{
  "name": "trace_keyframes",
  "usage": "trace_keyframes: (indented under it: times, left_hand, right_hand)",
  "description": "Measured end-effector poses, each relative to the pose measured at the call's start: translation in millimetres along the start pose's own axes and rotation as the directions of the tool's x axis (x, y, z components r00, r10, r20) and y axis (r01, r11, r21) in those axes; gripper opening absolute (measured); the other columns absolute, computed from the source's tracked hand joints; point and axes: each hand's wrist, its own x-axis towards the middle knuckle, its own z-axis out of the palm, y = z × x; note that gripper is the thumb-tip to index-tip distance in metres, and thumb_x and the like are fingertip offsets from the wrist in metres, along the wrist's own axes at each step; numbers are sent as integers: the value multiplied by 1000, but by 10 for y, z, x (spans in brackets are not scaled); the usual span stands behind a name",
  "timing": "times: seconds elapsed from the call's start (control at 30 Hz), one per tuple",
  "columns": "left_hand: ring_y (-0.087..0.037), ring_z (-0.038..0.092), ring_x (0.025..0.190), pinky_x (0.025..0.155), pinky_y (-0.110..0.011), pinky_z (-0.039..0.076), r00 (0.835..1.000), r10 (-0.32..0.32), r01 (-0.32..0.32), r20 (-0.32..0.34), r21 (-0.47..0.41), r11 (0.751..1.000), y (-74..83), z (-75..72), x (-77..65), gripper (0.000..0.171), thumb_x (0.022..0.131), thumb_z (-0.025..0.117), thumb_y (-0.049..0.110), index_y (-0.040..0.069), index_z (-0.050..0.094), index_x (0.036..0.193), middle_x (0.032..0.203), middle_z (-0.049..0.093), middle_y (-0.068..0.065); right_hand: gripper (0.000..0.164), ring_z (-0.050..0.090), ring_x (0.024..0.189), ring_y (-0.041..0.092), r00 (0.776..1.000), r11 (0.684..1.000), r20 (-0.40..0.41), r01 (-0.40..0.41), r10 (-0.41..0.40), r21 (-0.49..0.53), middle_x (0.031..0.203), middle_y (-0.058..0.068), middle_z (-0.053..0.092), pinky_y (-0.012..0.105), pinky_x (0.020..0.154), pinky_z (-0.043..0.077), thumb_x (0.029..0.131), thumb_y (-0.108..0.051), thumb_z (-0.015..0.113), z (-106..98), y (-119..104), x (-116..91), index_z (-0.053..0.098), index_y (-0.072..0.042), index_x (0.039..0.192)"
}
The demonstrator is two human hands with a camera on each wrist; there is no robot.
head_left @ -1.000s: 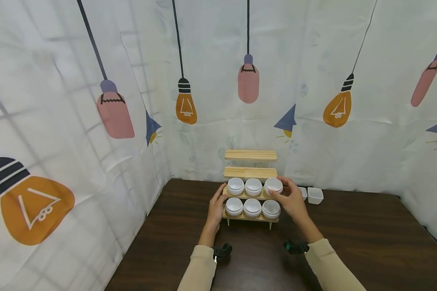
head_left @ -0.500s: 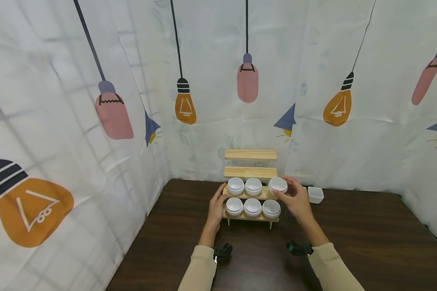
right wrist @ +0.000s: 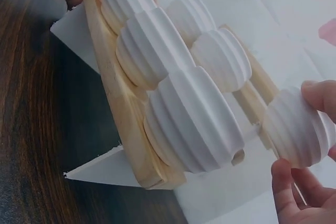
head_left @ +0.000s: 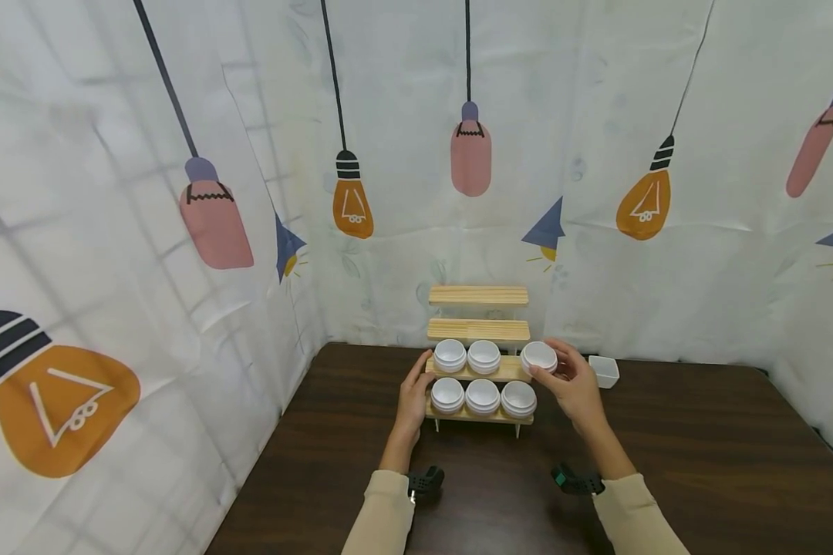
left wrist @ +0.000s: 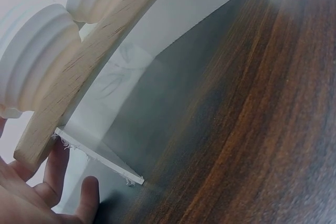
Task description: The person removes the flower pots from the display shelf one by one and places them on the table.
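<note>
A tiered wooden rack [head_left: 478, 330] stands on the table, with white ribbed cups on its two lower shelves. My left hand [head_left: 411, 397] grips the rack's left end; in the left wrist view its fingers [left wrist: 55, 169] reach under the end of the wooden shelf [left wrist: 79, 77]. My right hand [head_left: 575, 385] pinches a white ribbed cup [head_left: 538, 356] between thumb and fingers, right at the end of the second shelf, partly past its edge. Three cups [right wrist: 194, 121] line the lowest shelf. Two cups [head_left: 483, 356] sit on the second shelf's left and middle.
The two upper shelf boards [head_left: 478, 294] carry nothing. A square white dish [head_left: 604, 371] stands on the dark wood table [head_left: 701, 447] to the right of my right hand. A printed white cloth [head_left: 403, 262] hangs close behind the rack.
My right hand has moved the pinched cup to the right, away from the middle cup and toward the shelf's end. The left hand keeps its place on the rack.
</note>
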Motion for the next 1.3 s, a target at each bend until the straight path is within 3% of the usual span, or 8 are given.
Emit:
trace_keyframes:
  times: [0.17,0.37,0.7,0.87,1.17,1.3]
  left_hand:
    - [-36,43,145,121,-60,29,1000,2,-2,-4,1,1000,1,4,0,49,105,49,17,21,49,154,158,48,-12]
    - [-36,33,152,122,-60,26,1000,3,-3,-12,-6,1000,-9,7,4,49,105,50,16,20,50,153,161,43,-10]
    - [-37,40,147,120,-58,31,1000,-16,16,2,13,1000,40,-6,-33,50,105,50,17,20,49,154,161,44,-11]
    - [-36,46,140,119,-57,32,1000,-12,12,-1,13,1000,37,-2,-27,50,105,50,16,18,48,155,158,47,-12]
    - [-35,33,151,122,-59,26,1000,7,-7,-10,-6,1000,-35,6,6,49,104,51,15,20,51,152,161,44,-10]
    - [-35,40,146,121,-59,28,1000,4,-4,-18,-13,1000,-54,8,19,49,104,51,16,21,51,152,157,49,-12]
  right_hand:
    - [62,57,93,0,1000,1000,-20,2,-1,20,126,15,62,14,76,48,88,-10,81,-10,68,-9,56,-2,144]
    - [61,59,92,1,998,998,-56,1,2,62,126,15,61,14,77,49,86,-11,83,-22,106,-55,59,-8,142]
    - [62,59,92,2,995,996,-95,-28,36,90,114,-4,60,14,77,51,86,-8,82,-75,174,-71,56,-5,142]
    - [62,59,92,1,995,997,-92,-18,25,79,117,-1,59,14,77,51,87,-10,82,-98,169,-71,55,-6,143]
    - [61,59,92,1,994,997,-101,-41,48,72,118,2,59,13,76,52,88,-10,81,-138,200,-97,56,-8,143]
    - [61,58,93,1,993,997,-107,-40,47,69,122,7,58,13,76,51,88,-12,81,-146,195,-89,57,-9,143]
